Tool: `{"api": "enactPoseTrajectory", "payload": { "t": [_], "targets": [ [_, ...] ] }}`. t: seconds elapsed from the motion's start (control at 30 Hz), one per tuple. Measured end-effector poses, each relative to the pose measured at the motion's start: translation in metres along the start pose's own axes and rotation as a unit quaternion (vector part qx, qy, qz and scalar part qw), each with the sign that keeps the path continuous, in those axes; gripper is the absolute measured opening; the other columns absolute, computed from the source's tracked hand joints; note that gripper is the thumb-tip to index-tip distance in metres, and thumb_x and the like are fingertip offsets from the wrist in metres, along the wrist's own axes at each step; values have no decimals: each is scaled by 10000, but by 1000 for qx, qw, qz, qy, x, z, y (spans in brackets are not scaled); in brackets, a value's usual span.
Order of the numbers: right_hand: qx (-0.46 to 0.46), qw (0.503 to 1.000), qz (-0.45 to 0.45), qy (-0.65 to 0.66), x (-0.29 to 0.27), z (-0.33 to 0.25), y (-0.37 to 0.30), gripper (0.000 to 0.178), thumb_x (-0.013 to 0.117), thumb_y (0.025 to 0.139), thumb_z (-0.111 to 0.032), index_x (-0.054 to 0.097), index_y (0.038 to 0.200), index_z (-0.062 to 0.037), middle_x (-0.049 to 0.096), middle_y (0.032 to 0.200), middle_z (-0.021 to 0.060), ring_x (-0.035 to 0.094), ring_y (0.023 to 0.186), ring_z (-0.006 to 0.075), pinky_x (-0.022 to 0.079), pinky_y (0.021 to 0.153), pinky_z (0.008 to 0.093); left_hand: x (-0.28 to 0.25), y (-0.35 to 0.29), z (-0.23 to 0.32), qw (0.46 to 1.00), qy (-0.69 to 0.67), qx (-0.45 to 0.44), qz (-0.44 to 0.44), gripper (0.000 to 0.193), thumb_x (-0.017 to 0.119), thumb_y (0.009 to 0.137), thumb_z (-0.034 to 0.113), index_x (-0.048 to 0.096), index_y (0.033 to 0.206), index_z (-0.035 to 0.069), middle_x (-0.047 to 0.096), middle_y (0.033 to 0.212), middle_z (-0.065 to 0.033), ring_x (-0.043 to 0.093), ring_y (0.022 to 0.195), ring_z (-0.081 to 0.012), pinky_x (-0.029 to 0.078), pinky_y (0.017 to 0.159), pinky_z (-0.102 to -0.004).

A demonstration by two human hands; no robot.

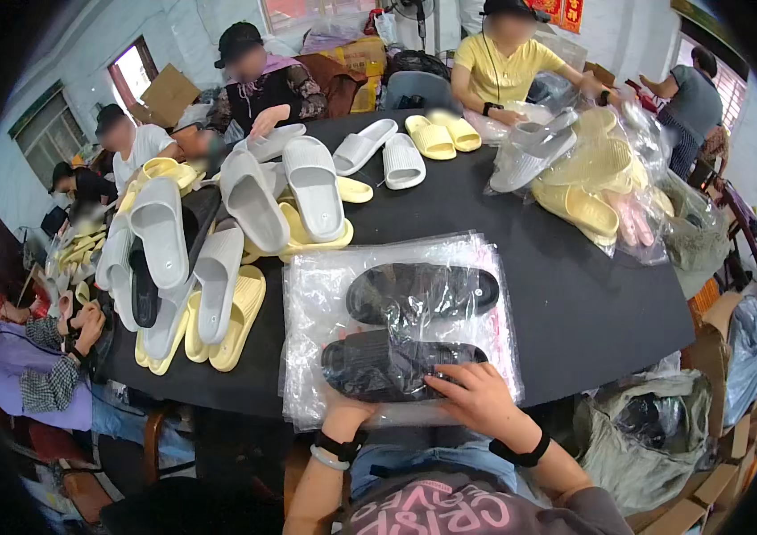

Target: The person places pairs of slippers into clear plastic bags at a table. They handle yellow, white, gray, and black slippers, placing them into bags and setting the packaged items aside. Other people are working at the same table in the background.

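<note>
Two black slippers, a far one (421,293) and a near one (401,364), lie crosswise before me with clear plastic over them. Under them is a stack of clear plastic bags (311,299) at the table's near edge. My right hand (478,399) rests on the right end of the near slipper, its fingers stretched and a little apart. My left hand (349,410) is at the bags' near edge, below the slipper's left end. Plastic and slipper hide its fingers.
Grey slippers (314,187) and yellow slippers (244,312) are heaped on the black table (592,312) to the left. Bagged slippers (579,209) lie at the far right. A sack (646,437) stands right of me. Several people sit around the table; another person (695,98) bends at far right.
</note>
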State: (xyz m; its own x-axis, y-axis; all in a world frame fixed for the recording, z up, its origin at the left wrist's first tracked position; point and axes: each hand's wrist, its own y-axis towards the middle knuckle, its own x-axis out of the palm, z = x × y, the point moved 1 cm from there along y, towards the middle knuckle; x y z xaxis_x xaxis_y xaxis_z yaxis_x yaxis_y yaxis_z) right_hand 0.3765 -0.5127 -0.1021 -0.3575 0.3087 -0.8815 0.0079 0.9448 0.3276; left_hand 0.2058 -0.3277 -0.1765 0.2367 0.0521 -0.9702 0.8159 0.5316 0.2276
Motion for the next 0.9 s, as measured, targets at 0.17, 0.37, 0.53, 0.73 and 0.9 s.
{"api": "enactPoseTrajectory", "payload": {
  "t": [0.17, 0.37, 0.53, 0.73, 0.9],
  "targets": [
    [67, 994, 80, 41, 21, 9, -18, 557, 762, 743, -157, 624, 1282, -182, 564, 1316, 54, 552, 1133, 261, 428, 906, 400, -15, -7, -19, 997, -49, 48, -40, 735, 658, 813, 392, 451, 1451, 92, 381, 1521, -193, 324, 1426, -361, 192, 1186, -533],
    [76, 981, 155, 88, 23, 15, -31, 684, 830, 642, -129, 622, 1292, -172, 536, 1360, 104, 515, 1226, 325, 411, 1020, 443, -44, -48, -78, 988, 59, -140, 36, 618, 625, 884, 334, 482, 1436, 95, 409, 1512, -168, 329, 1426, -360, 206, 1168, -560],
    [136, 954, 207, 170, 3, 20, -42, 795, 854, 691, -220, 509, 1390, -65, 440, 1430, 203, 419, 1313, 374, 355, 1082, 468, -69, -72, -99, 959, -9, -271, 87, 465, 550, 971, 227, 515, 1405, 65, 437, 1487, -185, 366, 1399, -365, 263, 1152, -511],
    [228, 934, 197, 193, -5, 38, -36, 681, 757, 816, -159, 456, 1411, -21, 631, 1143, 118, 552, 1123, 269, 391, 985, 411, -68, -65, -89, 854, -421, -285, 109, 399, 553, 991, 118, 530, 1382, 45, 637, 1140, -90, 577, 875, -129, 459, 785, -258],
    [219, 910, 243, 256, 1, 54, -17, 538, 705, 862, -21, 498, 1358, -44, 639, 911, 28, 602, 801, 141, 455, 813, 311, -59, -44, -80, 837, -450, -223, 219, 508, 586, 928, -32, 458, 1416, 29, 467, 829, 28, 409, 677, -42, 374, 626, -193]
  ]
}}
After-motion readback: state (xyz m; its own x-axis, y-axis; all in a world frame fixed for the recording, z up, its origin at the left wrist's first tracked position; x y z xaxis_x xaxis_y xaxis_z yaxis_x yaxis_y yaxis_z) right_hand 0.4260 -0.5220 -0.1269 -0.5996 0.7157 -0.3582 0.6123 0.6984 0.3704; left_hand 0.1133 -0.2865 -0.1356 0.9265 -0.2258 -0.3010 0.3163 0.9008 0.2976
